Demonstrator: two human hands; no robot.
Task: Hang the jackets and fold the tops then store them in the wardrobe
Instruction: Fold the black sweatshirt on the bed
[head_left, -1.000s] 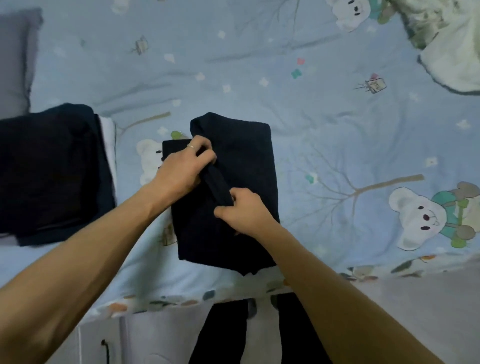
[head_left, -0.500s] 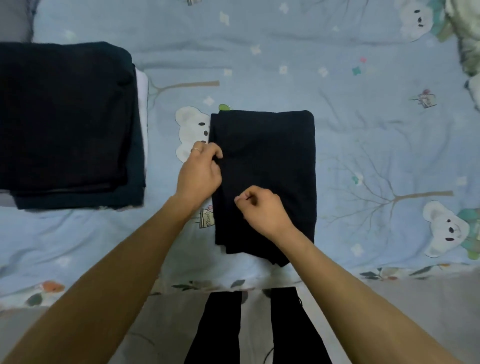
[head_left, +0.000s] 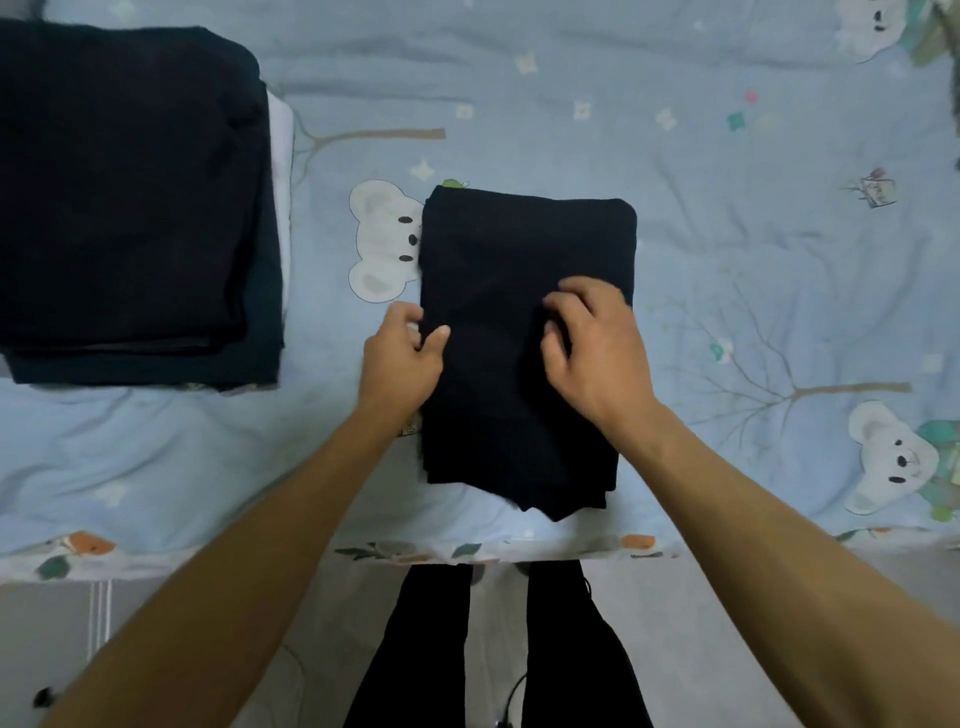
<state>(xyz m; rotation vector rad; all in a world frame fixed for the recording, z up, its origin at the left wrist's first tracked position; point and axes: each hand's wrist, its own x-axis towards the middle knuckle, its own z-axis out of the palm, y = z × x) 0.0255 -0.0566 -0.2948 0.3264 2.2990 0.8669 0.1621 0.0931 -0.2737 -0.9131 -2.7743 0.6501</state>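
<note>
Black top (head_left: 524, 291), folded, rect. shape

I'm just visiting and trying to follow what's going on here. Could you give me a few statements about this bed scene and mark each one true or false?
1. The dark folded top lies on the light blue bedsheet. True.
2. The left hand pinches the top's left edge. True.
3. The right hand is on the stack of folded clothes. False: it rests on the top; the stack lies apart, at the left.
4. The top hangs on a hanger. False: it lies flat and folded.
</note>
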